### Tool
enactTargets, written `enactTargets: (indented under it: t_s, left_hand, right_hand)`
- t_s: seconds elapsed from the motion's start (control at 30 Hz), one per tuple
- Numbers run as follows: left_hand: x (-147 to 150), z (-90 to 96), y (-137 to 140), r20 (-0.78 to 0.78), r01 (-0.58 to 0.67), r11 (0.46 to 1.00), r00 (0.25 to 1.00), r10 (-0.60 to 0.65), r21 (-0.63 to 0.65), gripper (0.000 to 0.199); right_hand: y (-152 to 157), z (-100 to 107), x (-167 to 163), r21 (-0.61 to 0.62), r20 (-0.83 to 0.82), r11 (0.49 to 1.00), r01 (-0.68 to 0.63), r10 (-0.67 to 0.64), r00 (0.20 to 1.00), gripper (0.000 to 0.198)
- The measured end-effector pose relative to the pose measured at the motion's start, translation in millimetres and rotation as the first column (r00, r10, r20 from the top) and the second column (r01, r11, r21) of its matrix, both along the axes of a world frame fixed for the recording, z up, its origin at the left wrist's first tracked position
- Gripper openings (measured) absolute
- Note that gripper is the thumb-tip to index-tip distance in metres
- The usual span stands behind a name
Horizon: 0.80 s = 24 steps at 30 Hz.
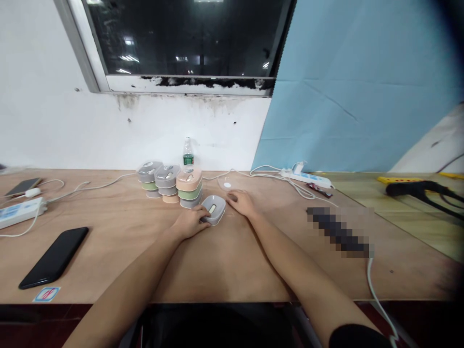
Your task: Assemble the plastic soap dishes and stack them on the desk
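Observation:
My left hand grips the near left side of a small grey plastic box with rounded corners. The box stands lidless on the table, and a pale oblong piece shows inside it. Just right of the box, my right hand has its fingers bent at the near edge of a clear plastic lid with a white round mark. Behind my left hand are three stacks of lidded boxes: a left stack, a middle stack and a right stack, in grey, green and peach.
A water bottle stands by the wall behind the stacks. On the left lie a black phone and a power strip. To the right are another power strip with loose white cables and a pixelated dark object.

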<state>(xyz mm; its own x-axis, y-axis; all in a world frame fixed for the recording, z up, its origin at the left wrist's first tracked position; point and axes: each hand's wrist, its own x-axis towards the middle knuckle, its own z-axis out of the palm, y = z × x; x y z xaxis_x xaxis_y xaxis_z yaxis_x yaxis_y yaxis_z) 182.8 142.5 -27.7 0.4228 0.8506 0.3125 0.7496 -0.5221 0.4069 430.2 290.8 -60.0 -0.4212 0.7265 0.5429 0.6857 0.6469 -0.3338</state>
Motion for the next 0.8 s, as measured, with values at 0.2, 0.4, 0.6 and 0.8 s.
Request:
enactTargets:
  t_s: [0.2, 0.4, 0.6, 0.8]
  left_hand:
    - [-1, -1.7, 2, -0.010, 0.034, 0.999, 0.999, -0.034, 0.016, 0.034]
    - [0, 2.3, 1, 0.012, 0.016, 1.000, 1.000, -0.016, 0.024, 0.027]
    - [2, 4.8, 2, 0.231, -0.046, 0.998, 0.972, 0.035, 0.042, 0.031]
    - [2, 3.0, 2, 0.259, -0.044, 0.997, 0.966, 0.024, 0.070, 0.032]
  right_hand:
    - [3, -2, 0, 0.003, 0.075, 1.000, 0.030, -0.030, 0.997, 0.032]
    - [-7, 4, 1, -0.011, -0.009, 1.000, 0.027, -0.027, 1.000, 0.023]
    - [-19, 5, -4, -0.090, -0.155, 0.983, -0.162, 0.147, 0.977, 0.051]
    - [-29, 13, -15, 0.015, -0.078, 0.969, -0.248, 0.249, 0.965, 0.066]
